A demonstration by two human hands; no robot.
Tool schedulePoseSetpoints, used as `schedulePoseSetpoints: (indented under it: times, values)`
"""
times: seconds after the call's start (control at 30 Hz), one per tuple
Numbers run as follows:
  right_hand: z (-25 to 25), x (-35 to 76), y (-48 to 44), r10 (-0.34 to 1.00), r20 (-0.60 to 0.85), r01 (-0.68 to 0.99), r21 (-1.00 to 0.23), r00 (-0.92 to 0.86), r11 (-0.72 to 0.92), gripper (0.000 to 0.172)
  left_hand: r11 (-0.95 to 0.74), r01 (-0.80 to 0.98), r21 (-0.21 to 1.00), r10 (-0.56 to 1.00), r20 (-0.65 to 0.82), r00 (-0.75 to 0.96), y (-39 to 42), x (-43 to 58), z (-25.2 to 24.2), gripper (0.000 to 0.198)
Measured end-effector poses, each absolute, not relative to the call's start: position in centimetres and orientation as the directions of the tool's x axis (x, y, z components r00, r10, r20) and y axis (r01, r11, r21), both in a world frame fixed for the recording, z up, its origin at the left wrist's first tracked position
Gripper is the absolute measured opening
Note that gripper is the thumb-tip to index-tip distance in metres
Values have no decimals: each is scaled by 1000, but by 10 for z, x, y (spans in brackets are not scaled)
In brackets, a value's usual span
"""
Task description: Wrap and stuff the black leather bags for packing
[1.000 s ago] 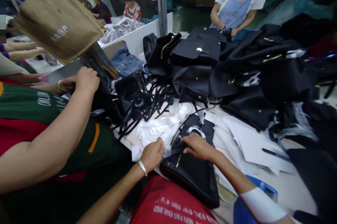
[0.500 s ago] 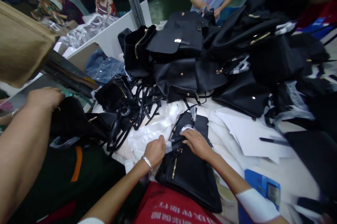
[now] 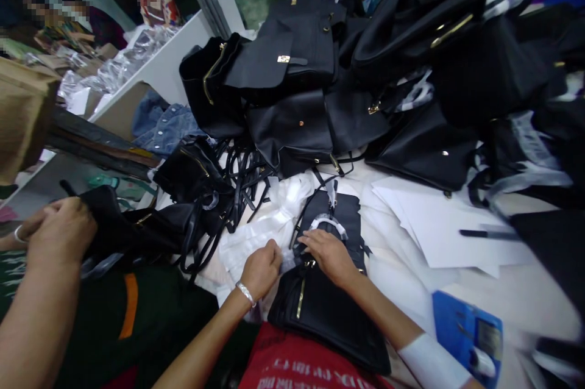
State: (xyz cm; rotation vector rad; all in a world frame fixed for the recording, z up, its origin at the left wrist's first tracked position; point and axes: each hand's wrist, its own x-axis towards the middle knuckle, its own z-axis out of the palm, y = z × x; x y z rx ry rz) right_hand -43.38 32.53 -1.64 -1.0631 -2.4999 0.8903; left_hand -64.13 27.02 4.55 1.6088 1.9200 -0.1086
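A black backpack (image 3: 331, 322) with a gold zipper lies in front of me, its lower edge over my red apron (image 3: 292, 361). Its top handle (image 3: 329, 221) is wrapped in clear plastic. My left hand (image 3: 261, 268), with a silver bracelet, is closed at the bag's left side on a piece of clear plastic film (image 3: 287, 261). My right hand (image 3: 331, 258) rests across the upper part of the bag just below the handle, fingers stretched out to the left. White plastic bags (image 3: 256, 233) lie beyond my left hand.
Several black bags (image 3: 292, 127) are heaped across the table's far side. White sheets (image 3: 425, 224) with a black strip lie right, near a blue device (image 3: 468, 334). Another person's hand (image 3: 64, 230) works at a black bag at left. A person in an apron stands opposite.
My right hand has slid off the wrapped handle, down and left. My left hand stays closed, slightly lower left in view. At left, the other person's hand has moved lower. The view has shifted.
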Motion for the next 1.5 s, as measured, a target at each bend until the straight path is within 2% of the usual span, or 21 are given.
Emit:
schedulePoseSetpoints:
  times: [0.13, 0.23, 0.3, 0.4, 0.47, 0.57, 0.7, 0.77, 0.87, 0.93, 1.07, 1.23, 1.37, 1.5]
  values:
    - [-10, -443, 328, 704, -12, 556, -623, -710, 551, 23, 293, 876, 383, 870, -488, -78, 270, -636, 42, 14]
    - [-6, -451, 327, 624, -43, 519, -601, -780, 608, 18, 284, 878, 385, 880, -468, -79, 272, -630, 38, 11]
    - [-9, -450, 327, 607, -36, 490, -628, -794, 604, 19, 263, 890, 373, 885, -461, -68, 274, -628, 36, 10]
    - [-21, -441, 328, 739, -41, 569, -668, -672, 480, 35, 255, 913, 320, 874, -481, -76, 275, -628, 32, 11]
    - [-29, -437, 327, 808, -92, 634, -673, -582, 380, 37, 256, 926, 277, 863, -497, -89, 278, -625, 30, 11]
    - [-36, -439, 322, 808, -151, 646, -691, -569, 325, 27, 231, 948, 218, 857, -507, -92, 283, -617, 27, 12]
    - [-36, -445, 313, 819, -158, 629, -723, -551, 284, 23, 190, 971, 147, 839, -537, -83, 290, -605, 25, 13]
    - [-37, -443, 314, 850, -128, 648, -707, -511, 283, 26, 186, 973, 138, 828, -555, -80, 291, -604, 25, 13]
    - [-42, -436, 320, 882, -121, 716, -639, -455, 282, 40, 190, 974, 121, 827, -555, -92, 291, -605, 26, 14]
    - [-46, -433, 324, 864, -180, 742, -610, -470, 277, 45, 202, 974, 104, 822, -559, -111, 292, -605, 25, 15]
    - [-49, -435, 330, 834, -256, 750, -612, -488, 251, 39, 216, 972, 93, 812, -571, -125, 294, -601, 20, 14]
    - [-44, -437, 329, 870, -232, 733, -652, -436, 193, 32, 202, 975, 90, 825, -552, -119, 296, -596, 12, 14]
    - [-39, -437, 328, 840, -224, 717, -651, -495, 249, 19, 200, 972, 122, 820, -564, -98, 298, -589, 7, 15]
    - [-29, -422, 328, 785, -164, 614, -723, -597, 316, 26, 244, 957, 155, 808, -578, -112, 302, -588, 2, 14]
